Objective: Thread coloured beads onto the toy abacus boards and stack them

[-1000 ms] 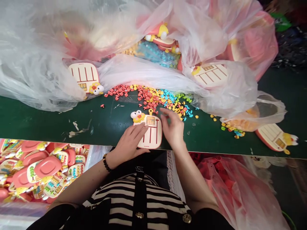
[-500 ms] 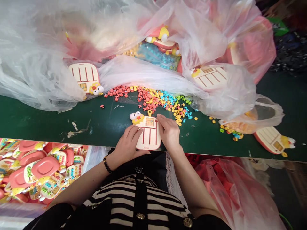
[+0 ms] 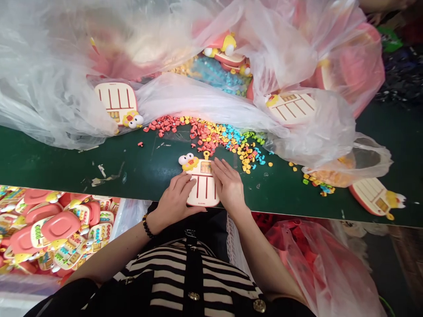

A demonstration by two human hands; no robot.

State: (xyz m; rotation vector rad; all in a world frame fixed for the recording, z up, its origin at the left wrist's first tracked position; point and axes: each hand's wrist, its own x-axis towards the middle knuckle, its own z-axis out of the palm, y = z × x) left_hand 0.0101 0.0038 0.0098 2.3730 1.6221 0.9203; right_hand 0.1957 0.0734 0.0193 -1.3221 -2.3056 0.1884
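Observation:
A cream toy board (image 3: 202,189) with dark red slots, a small picture panel and a yellow duck-like head with big white eyes lies flat at the green table's front edge. My left hand (image 3: 175,196) grips its left side, thumb along the bottom edge. My right hand (image 3: 229,185) lies over the board's right edge, fingers together and pointing away; whether a small piece is beneath them is hidden. Just beyond the board is a spread of small red pieces (image 3: 202,138), with yellow pieces (image 3: 245,154), blue pieces (image 3: 231,134) and green pieces (image 3: 256,137) towards the right.
Clear plastic bags (image 3: 198,99) cover the back of the table (image 3: 132,176). Similar boards lie at the left (image 3: 115,103), back right (image 3: 292,108) and far right (image 3: 372,193). A bin of finished-looking toys (image 3: 61,229) stands lower left; a red-filled bag (image 3: 317,255) is lower right.
My right hand has shifted slightly left, further over the board's right edge, covering the rightmost slot. My left hand keeps its hold.

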